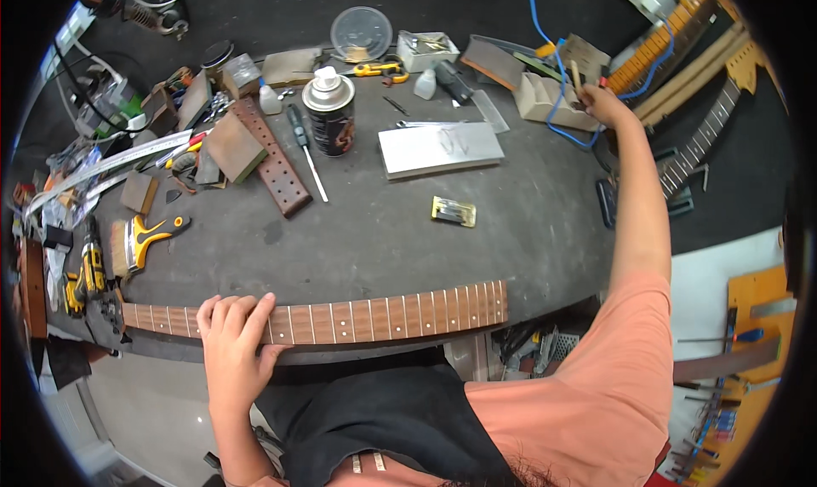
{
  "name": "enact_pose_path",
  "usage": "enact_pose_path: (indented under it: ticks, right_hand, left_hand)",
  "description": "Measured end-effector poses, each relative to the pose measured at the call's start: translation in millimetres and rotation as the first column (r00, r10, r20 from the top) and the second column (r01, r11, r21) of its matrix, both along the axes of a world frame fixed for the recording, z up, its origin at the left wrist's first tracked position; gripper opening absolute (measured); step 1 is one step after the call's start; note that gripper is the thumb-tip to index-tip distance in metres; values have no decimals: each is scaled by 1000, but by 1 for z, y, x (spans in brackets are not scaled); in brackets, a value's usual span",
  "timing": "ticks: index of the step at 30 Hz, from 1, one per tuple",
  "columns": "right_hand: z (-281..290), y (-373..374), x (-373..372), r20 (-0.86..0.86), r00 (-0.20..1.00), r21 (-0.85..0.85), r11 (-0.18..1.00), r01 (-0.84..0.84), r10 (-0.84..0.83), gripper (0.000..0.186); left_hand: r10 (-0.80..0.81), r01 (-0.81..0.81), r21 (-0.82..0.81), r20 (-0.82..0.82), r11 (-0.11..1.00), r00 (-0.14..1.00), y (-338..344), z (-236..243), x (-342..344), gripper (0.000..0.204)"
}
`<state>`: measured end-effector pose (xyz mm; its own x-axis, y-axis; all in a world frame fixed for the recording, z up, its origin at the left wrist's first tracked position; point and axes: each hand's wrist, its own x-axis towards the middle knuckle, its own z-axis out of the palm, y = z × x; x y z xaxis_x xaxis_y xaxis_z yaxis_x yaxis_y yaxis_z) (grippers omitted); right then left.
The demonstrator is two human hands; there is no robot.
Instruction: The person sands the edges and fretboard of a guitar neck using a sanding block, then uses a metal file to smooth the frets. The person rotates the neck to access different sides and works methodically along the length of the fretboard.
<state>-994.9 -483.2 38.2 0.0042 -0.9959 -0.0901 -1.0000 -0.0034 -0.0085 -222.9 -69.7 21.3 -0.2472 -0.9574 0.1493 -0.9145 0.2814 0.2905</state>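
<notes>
A guitar neck (383, 318) with a brown fretboard, metal frets and dot inlays lies along the table's near edge, its headstock end to the left. My left hand (234, 321) rests across it, fingers over the frets and thumb along the near edge, gripping it. Stretched to the far right, my right hand (602, 104) is at a beige tool holder (545, 102) with several slots. Its fingers are bent together beside a thin wooden stick (575, 77) and a small red tip. What they hold, if anything, is too small to make out.
Mid-table are a metal block (441, 149), a small yellow packet (454, 212), a spray can (329, 113), a screwdriver (308, 151) and a drilled brown bar (268, 159). A brush (140, 242) and cordless drill (87, 270) lie left. A blue cable (557, 70) loops near the holder; other necks (706, 134) lie right.
</notes>
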Motion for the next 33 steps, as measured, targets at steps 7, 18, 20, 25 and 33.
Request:
enact_pose_path:
  ticks: [7,18,20,25,33]
  right_hand:
    - [3,-2,2,-125,969,-201,951,-236,214,31]
    - [74,217,273,562,668,-500,843,-196,489,12]
    - [69,299,395,693,486,-451,846,-284,533,3]
    - [35,369,530,863,184,-347,816,-463,471,14]
    - [32,389,611,989,-4,-133,887,-442,146,11]
  left_hand:
    - [-95,90,-92,-44,992,994,-9,-3,-10,79]
    - [-288,164,-273,-519,948,805,-1,-21,-37,51]
    - [-274,134,-243,-754,961,597,2,-21,-60,45]
    - [-57,39,-50,-976,998,211,29,-15,-59,18]
    - [71,-116,96,-977,989,-199,87,-24,7,9]
